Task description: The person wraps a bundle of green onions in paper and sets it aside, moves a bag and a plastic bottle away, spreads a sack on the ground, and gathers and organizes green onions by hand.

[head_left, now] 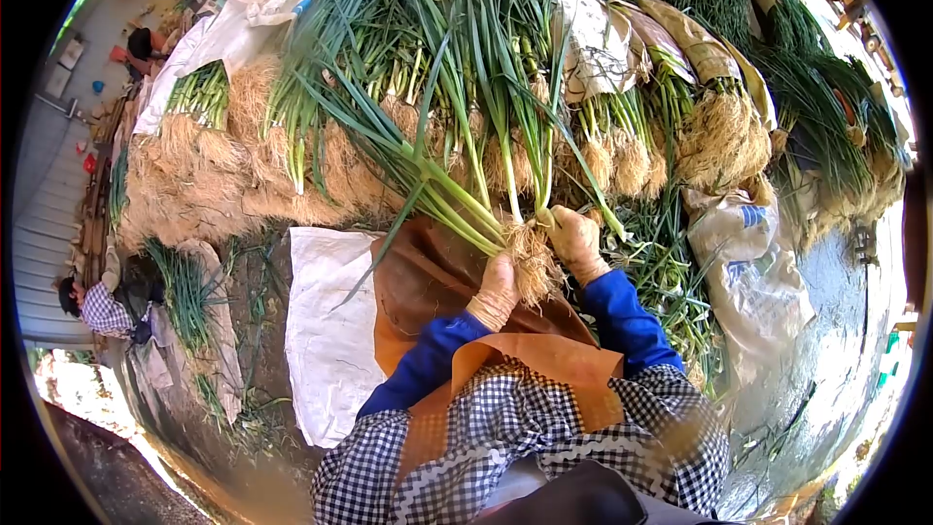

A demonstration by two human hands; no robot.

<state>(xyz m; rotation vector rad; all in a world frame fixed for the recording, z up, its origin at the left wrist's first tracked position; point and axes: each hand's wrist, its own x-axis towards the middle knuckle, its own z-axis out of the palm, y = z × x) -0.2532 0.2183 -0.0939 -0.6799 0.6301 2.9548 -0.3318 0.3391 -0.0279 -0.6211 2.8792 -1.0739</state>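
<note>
1. The left hand (498,287) grips a leek bunch (465,212) by its pale roots (534,270), thumb in front, other fingers mostly hidden.
2. The right hand (576,236) has its fingers curled closed on the bunch's opposite side.
3. The bunch is above brown sheeting (420,282), before a row of leeks (403,73).

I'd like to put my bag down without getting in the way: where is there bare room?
The white sheet, left of the brown cloth, is mostly bare. So is the shiny grey floor right of the printed sack. It's crowded ahead, where green onions lie packed side by side, and between brown cloth and printed sack, under loose leaves.
</note>
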